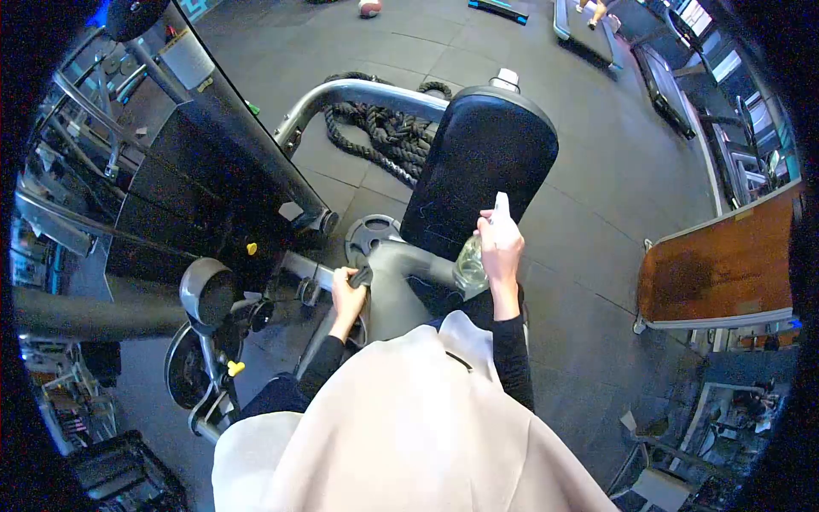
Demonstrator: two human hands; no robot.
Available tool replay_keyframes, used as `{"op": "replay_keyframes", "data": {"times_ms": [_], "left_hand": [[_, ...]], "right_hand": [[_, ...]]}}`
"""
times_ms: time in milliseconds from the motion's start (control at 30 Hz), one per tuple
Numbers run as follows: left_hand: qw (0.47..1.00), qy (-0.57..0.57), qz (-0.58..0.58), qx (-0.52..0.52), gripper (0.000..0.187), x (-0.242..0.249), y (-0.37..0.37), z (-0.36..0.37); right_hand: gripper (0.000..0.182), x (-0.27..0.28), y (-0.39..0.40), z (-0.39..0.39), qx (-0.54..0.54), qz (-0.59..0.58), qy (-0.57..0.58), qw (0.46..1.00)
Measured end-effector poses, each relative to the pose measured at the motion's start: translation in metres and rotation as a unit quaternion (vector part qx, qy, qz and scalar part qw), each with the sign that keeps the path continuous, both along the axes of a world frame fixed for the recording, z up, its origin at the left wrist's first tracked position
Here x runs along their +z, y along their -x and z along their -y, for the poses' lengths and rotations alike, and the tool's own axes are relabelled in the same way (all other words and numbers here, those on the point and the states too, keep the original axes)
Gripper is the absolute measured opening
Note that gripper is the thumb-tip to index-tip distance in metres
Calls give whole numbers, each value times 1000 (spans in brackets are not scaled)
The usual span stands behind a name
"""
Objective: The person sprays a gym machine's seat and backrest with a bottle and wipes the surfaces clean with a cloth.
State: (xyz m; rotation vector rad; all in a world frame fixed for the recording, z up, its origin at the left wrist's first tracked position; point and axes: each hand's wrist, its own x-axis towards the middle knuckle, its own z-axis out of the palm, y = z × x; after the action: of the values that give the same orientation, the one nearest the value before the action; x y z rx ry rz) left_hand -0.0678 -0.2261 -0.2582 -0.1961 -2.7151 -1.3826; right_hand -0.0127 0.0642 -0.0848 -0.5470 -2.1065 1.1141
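Note:
My right hand (502, 246) is wrapped round the neck of a spray bottle (470, 269), whose clear body hangs below the palm and whose white head points up and away. Just beyond it stands the black padded backrest (482, 162) of a gym machine. Lower and to the left, my left hand (347, 300) is closed on a small dark cloth (362, 277), right at the curved grey frame (394, 286) of the machine. Most of that cloth is hidden by the fingers.
A curved metal arm (367, 90) joins the backrest to the machine's upright (256, 136) at left. Black rope (380, 132) lies coiled on the floor behind it. Round pads (205, 290) and yellow knobs are at lower left. A brown board (717, 260) stands at right, treadmills (589, 34) farther back.

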Motion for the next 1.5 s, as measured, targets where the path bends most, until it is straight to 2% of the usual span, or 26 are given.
{"op": "replay_keyframes", "data": {"times_ms": [100,167,233,333,400,500,567,633,667,733,767,833,867,900,1033,1167,1233,1267,1333,1367,1400,1500], "left_hand": [[999,-35,33,4,22,-9,-10,-16],[998,-64,11,-8,23,-27,-8,-29],[995,-93,35,-17,25,-27,-5,-45],[993,-114,4,-16,29,-36,5,-64],[990,-134,36,2,31,-39,10,-72],[976,-174,103,77,36,-25,10,-84],[960,-207,153,113,39,-5,7,-85],[915,-303,243,104,37,12,3,-81],[887,-348,286,99,36,17,2,-78],[802,-413,418,105,39,15,1,-73],[751,-451,473,89,43,14,0,-67],[652,-501,566,66,48,28,-4,-59],[635,-511,576,65,48,34,-6,-58],[620,-520,584,65,48,38,-8,-57],[650,-525,540,98,49,47,-17,-59],[687,-512,501,122,51,60,-23,-62],[694,-511,491,128,52,63,-23,-65],[690,-511,497,122,52,59,-22,-64],[677,-518,510,112,52,46,-19,-66],[668,-523,518,109,52,40,-17,-68],[659,-526,528,101,52,35,-17,-68],[634,-533,554,86,52,18,-17,-72]], "right_hand": [[13,5,8,2,18,18,-70,997],[13,5,9,6,17,33,-41,998],[14,4,7,9,23,39,-23,999],[15,-11,-1,15,41,59,-13,997],[18,-20,-8,17,35,97,-80,991],[19,-28,-17,21,25,125,22,992],[21,-26,-20,22,32,125,14,992],[24,-35,-23,19,30,152,31,987],[26,-41,-22,19,43,153,1,987],[46,-53,-20,18,65,155,-59,984],[47,-60,-19,19,75,159,-79,981],[42,-58,-20,26,80,191,-70,976],[39,-58,-20,29,83,207,-65,973],[28,-56,-17,33,83,208,-64,973],[30,-48,-16,44,64,182,36,980],[29,-76,-20,37,69,190,-39,979],[43,-76,-27,29,71,226,-59,970],[57,-74,-32,22,83,242,-35,966],[47,-67,-39,16,45,233,-40,971],[38,-62,-44,13,31,230,1,973],[31,-53,-48,15,-13,171,35,985],[32,-62,-58,5,-28,166,30,985]]}}
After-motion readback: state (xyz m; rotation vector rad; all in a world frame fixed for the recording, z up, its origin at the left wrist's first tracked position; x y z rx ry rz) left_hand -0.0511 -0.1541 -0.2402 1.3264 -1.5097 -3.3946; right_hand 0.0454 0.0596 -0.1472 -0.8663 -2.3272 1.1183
